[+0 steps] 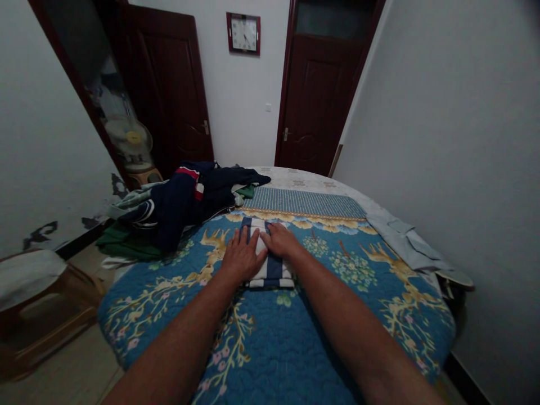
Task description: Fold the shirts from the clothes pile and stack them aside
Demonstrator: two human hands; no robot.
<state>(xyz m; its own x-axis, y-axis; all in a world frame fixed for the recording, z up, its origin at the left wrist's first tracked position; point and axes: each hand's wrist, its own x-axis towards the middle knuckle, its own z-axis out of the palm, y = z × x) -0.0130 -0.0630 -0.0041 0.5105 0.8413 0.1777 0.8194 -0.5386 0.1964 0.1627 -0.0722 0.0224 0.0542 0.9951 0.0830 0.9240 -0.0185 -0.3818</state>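
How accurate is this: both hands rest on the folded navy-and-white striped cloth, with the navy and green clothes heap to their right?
Wrong side: the head view shows the navy and green heap left of the left hand and right hand, which rest on the striped cloth.

Both bare forearms reach in from the near edge and converge toward the far middle; the left forearm (181, 337) slants far and rightward, the right forearm (341, 315) far and leftward; the left hand (242, 259) lies palm down, fingers spread and pointing far, thumb angled right; the right hand (282, 242), also palm down, turns inward, its fingers pointing left and far; the two hands sit close together, slightly staggered.
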